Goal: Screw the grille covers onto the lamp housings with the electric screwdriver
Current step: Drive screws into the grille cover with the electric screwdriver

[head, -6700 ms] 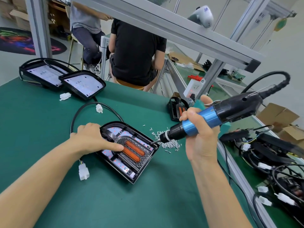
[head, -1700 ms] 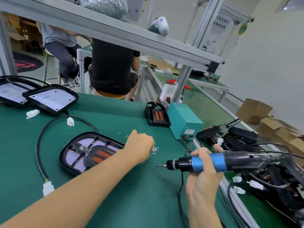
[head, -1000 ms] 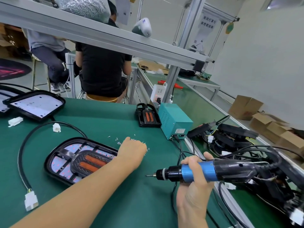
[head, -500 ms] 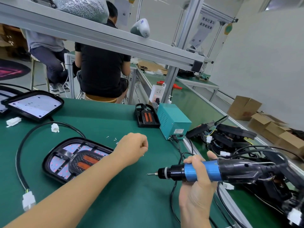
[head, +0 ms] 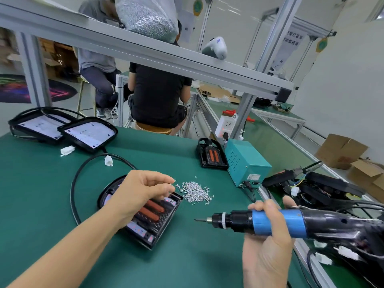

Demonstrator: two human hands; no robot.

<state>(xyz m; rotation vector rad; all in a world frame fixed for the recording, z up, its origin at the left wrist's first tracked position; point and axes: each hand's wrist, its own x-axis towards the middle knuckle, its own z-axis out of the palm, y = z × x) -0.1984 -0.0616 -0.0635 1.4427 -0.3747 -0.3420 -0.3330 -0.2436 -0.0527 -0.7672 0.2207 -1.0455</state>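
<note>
Pinching a screw, left hand (head: 143, 187) hovers over lamp housing (head: 145, 215) mid-worktop beside screw pile (head: 195, 192); right hand (head: 268, 229) wraps electric screwdriver (head: 259, 222), bit leftward, ready for loading.

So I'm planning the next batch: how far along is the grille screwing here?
Done: a grille cover sits in the lamp housing on the mat; which screws are in cannot be told. In hand: the left hand pinches at the screw pile, and the right hand holds the electric screwdriver clear of the lamp. Left: two open housings at the back show no covers.
</note>
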